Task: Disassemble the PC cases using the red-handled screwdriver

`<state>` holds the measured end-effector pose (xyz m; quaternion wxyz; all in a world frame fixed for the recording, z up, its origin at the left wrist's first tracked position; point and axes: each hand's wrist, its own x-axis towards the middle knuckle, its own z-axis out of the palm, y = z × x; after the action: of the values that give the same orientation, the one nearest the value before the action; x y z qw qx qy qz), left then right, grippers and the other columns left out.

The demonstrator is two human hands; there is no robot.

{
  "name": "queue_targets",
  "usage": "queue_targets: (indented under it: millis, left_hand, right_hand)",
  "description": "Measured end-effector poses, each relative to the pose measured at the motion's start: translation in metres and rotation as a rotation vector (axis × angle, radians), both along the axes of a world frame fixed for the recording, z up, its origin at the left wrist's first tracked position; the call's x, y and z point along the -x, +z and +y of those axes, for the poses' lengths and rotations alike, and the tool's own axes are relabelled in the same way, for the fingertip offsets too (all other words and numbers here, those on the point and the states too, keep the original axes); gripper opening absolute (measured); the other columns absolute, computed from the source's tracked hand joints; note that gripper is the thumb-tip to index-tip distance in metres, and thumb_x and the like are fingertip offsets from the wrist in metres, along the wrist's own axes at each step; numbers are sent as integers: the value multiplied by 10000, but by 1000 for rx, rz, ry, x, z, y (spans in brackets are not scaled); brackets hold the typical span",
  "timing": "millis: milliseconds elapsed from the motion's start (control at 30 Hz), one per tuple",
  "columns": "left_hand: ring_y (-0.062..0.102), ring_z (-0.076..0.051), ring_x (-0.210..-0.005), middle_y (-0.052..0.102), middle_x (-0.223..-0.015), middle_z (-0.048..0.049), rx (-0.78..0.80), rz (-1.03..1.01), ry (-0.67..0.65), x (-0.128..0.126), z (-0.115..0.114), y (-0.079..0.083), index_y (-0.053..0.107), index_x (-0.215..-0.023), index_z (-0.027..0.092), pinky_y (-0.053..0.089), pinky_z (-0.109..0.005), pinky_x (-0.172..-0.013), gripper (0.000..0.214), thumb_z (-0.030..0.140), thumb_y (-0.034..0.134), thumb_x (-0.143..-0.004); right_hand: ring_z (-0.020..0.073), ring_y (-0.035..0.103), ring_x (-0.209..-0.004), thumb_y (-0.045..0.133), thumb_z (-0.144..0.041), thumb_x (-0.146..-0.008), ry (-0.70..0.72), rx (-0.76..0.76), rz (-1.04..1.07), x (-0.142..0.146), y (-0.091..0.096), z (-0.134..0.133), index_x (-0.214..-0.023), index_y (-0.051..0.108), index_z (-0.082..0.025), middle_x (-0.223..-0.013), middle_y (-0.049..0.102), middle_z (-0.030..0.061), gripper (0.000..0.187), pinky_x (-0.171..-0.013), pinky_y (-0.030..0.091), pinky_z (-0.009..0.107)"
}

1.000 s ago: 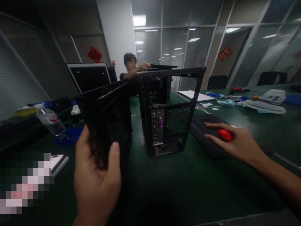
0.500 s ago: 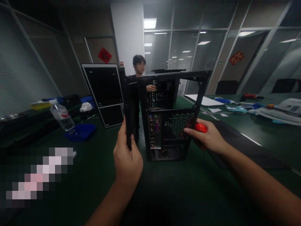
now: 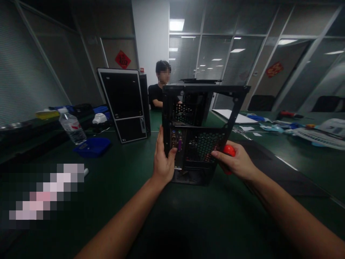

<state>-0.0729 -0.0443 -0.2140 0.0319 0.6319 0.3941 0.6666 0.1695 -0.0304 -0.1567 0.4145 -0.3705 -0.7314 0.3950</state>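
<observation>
- Head view showed the open computer case point(image 3: 201, 133) standing upright on the green table point(image 3: 188, 223) in mid-scene, its rear port panel turned toward the wearer.
- The left hand point(image 3: 164, 162) was clamped on the case's left rear edge, thumb laid across the ports. From where I stood, that grip looked meant to steady the bare frame.
- The right hand point(image 3: 237, 163) was closed around a red-handled tool point(image 3: 229, 150), with a fingertip reaching the case's right edge, so the frame seemed braced from both sides. The tool's working end was hidden.
- A flat black panel point(image 3: 283, 169) lay on the table just right of the case, the closest thing in the right arm's way.
- A second tower point(image 3: 125, 104) stood to the far left, well apart, with a water bottle point(image 3: 72, 126) and a blue tray point(image 3: 93, 146) further left.
- A co-worker point(image 3: 161, 86) sat on the far side, partly hidden behind the case.
- Papers point(image 3: 237, 117) and a white keyboard point(image 3: 320, 133) lay far right, well clear of both hands.
</observation>
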Motion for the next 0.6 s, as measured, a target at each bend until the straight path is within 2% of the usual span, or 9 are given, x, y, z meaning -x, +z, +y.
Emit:
queue_targets:
  millis: [133,267,367,400,467,533,567,600]
  left_hand:
    - [267,-215,-1484,206,-1634,-37,-14,-26,0,-4,8,-1,112,-1566,322,226,-423,-1236,670,461,435,-996]
    - [275,-242,-1481,212,-1631,-42,-21,-32,-18,-3,11,-2,107,-1563,344,250,-443,-1226,798,488,571,-930]
    - [279,-256,-1480,213,-1630,-48,-9,-20,-17,-1,10,-4,94,-1562,354,263,-459,-1220,824,462,599,-920]
    - [282,-257,-1478,222,-1627,-53,-1,-13,-16,0,9,-4,97,-1562,350,264,-466,-1219,799,448,580,-934]
    - [302,-261,-1468,272,-1606,-73,0,1,-5,2,7,-3,139,-1557,327,270,-484,-1214,719,422,532,-962]
    - [379,-265,-1425,369,-1548,-107,-31,-10,-8,4,5,3,225,-1527,281,320,-499,-1185,631,407,503,-974]
    - [435,-263,-1384,420,-1504,-122,-57,-34,-10,4,4,9,286,-1488,255,364,-498,-1157,582,405,505,-971]
    - [494,-257,-1330,465,-1455,-131,-81,-66,-9,3,3,18,346,-1431,230,416,-485,-1117,529,403,519,-962]
  right_hand:
    - [45,401,-385,732,-506,-785,29,13,-29,1,1,2,-904,469,-111,-527,460,-38,489,-373,329,145]
    - [51,388,-384,706,-574,-793,13,31,-79,0,2,2,-909,495,-141,-533,444,-40,495,-359,338,155]
    - [83,487,-481,718,-581,-770,-83,-46,-136,-3,16,-2,-891,589,-174,-665,548,8,444,-402,402,184]
    - [104,552,-573,721,-587,-763,-171,-122,-127,-4,25,-5,-907,618,-186,-754,588,20,438,-468,462,203]
    - [156,630,-838,706,-602,-774,-415,-324,-56,-6,50,-12,-989,644,-221,-954,623,10,442,-701,562,276]
    - [177,596,-1089,659,-537,-850,-638,-546,-10,-2,82,-23,-1103,627,-253,-1122,602,-25,382,-983,519,348]
    - [170,579,-1131,679,-469,-846,-703,-679,-43,3,100,-29,-1143,618,-253,-1165,587,-41,372,-1048,485,337]
    - [167,574,-1153,630,-435,-885,-732,-899,-168,10,117,-36,-1155,604,-233,-1212,570,-42,339,-1046,484,317]
